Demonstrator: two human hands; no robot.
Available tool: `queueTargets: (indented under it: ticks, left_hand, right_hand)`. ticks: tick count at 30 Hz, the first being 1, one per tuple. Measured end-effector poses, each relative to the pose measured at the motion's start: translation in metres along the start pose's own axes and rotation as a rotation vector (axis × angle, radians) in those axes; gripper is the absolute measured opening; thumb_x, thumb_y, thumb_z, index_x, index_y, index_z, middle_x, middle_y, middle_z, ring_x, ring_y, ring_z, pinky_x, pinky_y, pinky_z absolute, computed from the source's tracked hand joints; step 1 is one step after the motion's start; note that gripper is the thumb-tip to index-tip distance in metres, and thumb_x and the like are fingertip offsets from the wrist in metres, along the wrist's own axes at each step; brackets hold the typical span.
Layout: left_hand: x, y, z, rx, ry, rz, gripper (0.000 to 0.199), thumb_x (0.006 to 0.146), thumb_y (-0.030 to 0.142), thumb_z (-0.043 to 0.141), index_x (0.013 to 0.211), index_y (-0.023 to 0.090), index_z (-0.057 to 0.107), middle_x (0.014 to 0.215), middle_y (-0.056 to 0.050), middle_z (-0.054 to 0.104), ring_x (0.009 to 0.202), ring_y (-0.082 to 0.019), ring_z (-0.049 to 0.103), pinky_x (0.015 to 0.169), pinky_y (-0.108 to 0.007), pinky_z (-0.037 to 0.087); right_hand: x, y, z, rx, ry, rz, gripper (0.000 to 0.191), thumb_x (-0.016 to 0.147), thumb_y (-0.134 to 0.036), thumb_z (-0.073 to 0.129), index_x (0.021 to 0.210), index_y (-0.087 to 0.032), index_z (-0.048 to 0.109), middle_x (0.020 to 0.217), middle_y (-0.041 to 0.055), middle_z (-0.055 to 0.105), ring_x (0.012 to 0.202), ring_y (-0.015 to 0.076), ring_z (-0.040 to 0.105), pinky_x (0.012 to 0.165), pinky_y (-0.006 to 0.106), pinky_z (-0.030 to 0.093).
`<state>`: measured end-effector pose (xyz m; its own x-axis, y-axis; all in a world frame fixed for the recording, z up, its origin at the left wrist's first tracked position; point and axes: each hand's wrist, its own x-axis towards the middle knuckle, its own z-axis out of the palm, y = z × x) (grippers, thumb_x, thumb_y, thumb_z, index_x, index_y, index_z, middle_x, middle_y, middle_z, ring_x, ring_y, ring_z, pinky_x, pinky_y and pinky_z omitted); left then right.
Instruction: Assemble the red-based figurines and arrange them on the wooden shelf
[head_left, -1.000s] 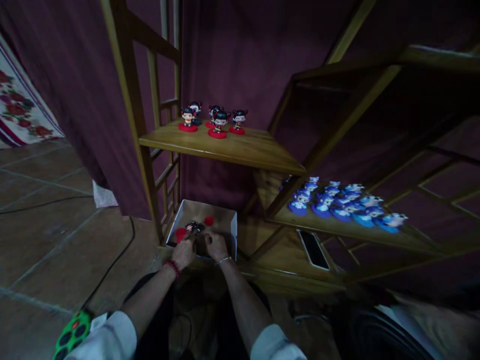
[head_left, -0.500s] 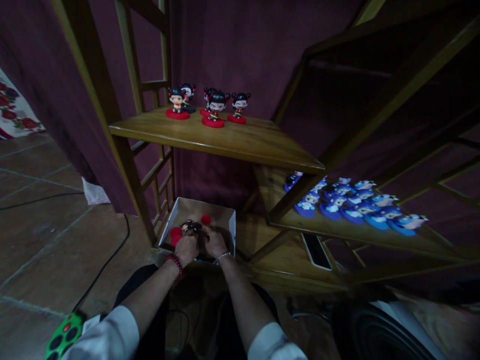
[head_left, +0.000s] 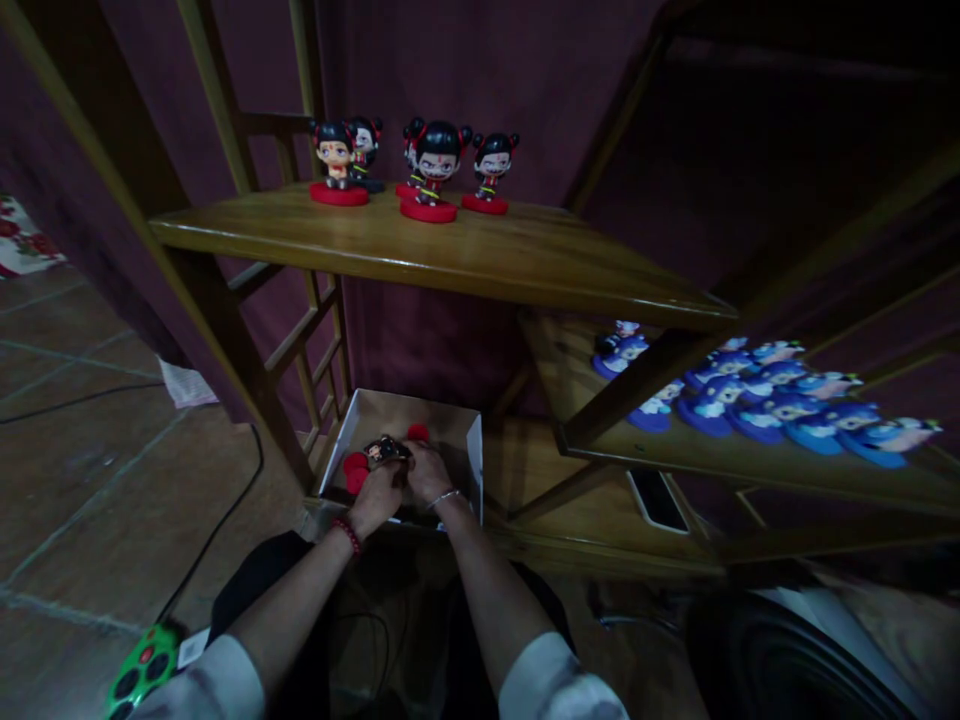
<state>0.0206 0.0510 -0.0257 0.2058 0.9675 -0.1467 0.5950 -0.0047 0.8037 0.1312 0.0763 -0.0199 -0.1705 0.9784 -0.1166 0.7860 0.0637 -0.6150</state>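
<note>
Both of my hands reach into an open white-edged box (head_left: 474,465) at the foot of the wooden shelf. My left hand (head_left: 379,493) is closed at the lower side of a black-haired figurine (head_left: 381,450); its fingertips are hidden. On the figurine's right side, my right hand (head_left: 425,472) has its fingers bent and close to the left ones. What exactly the fingers grip is too dark to make out. Red round pieces lie in the box, one (head_left: 355,473) left of the figurine and another (head_left: 418,433) behind my right hand.
Several black-haired figurines on red bases (head_left: 429,210) stand on the upper shelf (head_left: 390,240). Several blue figurines (head_left: 716,400) fill the right shelf, with a phone (head_left: 658,500) below. A green object (head_left: 142,665) and a cable (head_left: 217,520) lie on the floor, left.
The view has shifted, so the upper shelf looks nearer. My right hand has moved inward over the right red piece, closer to the figurine and my left hand.
</note>
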Motion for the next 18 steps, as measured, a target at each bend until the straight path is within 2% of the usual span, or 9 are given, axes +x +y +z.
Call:
queueTargets:
  ticks: [5, 9, 13, 18]
  left_hand:
    - [0.006, -0.005, 0.003, -0.629, -0.017, -0.076, 0.029, 0.066, 0.007, 0.046, 0.086, 0.013, 0.066, 0.081, -0.006, 0.068, 0.086, -0.018, 0.06, 0.083, -0.031, 0.044]
    - [0.006, -0.002, 0.006, -0.931, 0.03, -0.148, 0.026, 0.062, 0.01, 0.054, 0.086, 0.011, 0.065, 0.082, -0.007, 0.068, 0.084, -0.018, 0.061, 0.084, -0.032, 0.044]
    - [0.005, 0.006, 0.004, -1.027, 0.044, -0.208, 0.024, 0.067, 0.005, 0.048, 0.088, 0.009, 0.061, 0.086, -0.009, 0.068, 0.087, -0.017, 0.062, 0.084, -0.031, 0.046]
    - [0.003, 0.018, -0.002, -0.886, 0.052, -0.256, 0.025, 0.078, 0.004, 0.039, 0.095, 0.009, 0.057, 0.094, -0.012, 0.066, 0.087, -0.015, 0.062, 0.08, -0.029, 0.051]
  right_hand:
    - [0.001, 0.003, -0.002, 0.032, -0.002, 0.123, 0.042, 0.075, -0.007, 0.04, 0.111, -0.02, 0.056, 0.111, 0.0041, 0.061, 0.102, 0.0144, 0.055, 0.088, 0.024, 0.04]
    - [-0.001, 0.005, -0.005, 0.07, -0.027, 0.148, 0.041, 0.077, -0.01, 0.04, 0.113, -0.021, 0.054, 0.114, 0.0032, 0.059, 0.104, 0.0143, 0.054, 0.089, 0.024, 0.04]
    - [-0.001, 0.013, -0.003, 0.095, 0.01, 0.143, 0.036, 0.078, -0.015, 0.044, 0.112, -0.019, 0.056, 0.111, 0.0049, 0.061, 0.103, 0.0152, 0.055, 0.089, 0.024, 0.04]
    - [0.003, 0.028, 0.001, 0.215, 0.107, 0.152, 0.027, 0.077, -0.018, 0.05, 0.103, -0.017, 0.06, 0.102, 0.0063, 0.065, 0.095, 0.0139, 0.059, 0.086, 0.024, 0.044]
